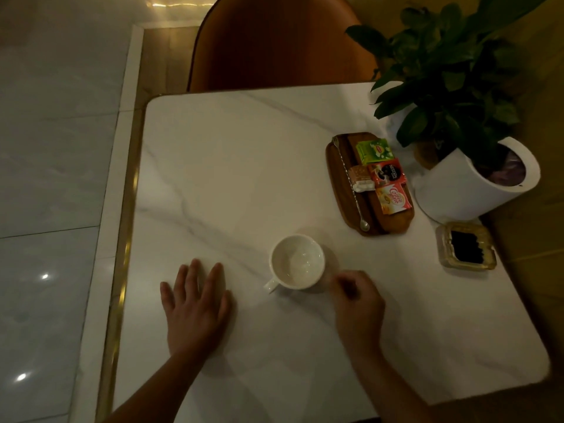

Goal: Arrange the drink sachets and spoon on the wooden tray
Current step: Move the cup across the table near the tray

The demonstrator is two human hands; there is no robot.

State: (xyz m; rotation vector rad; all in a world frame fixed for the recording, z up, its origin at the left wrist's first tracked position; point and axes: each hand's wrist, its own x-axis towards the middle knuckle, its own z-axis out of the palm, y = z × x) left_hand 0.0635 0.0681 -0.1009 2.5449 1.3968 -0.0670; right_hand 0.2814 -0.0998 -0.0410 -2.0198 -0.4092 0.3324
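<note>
Dim, warm light is filling the room; the counter [244,166] is glowing palest at its middle; soft shadows are pooling beside the left hand [195,309], the right hand [357,303] and the cup [297,262]; glints are shining on the floor tiles [33,325]; the plant [451,71] is sitting in murk; straight edges are bowing toward the corners.

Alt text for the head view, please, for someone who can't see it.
A wooden tray at the far right of the marble table holds four drink sachets and a spoon. Nearer, an empty white cup sits between the flat left hand and the curled, empty right hand.
</note>
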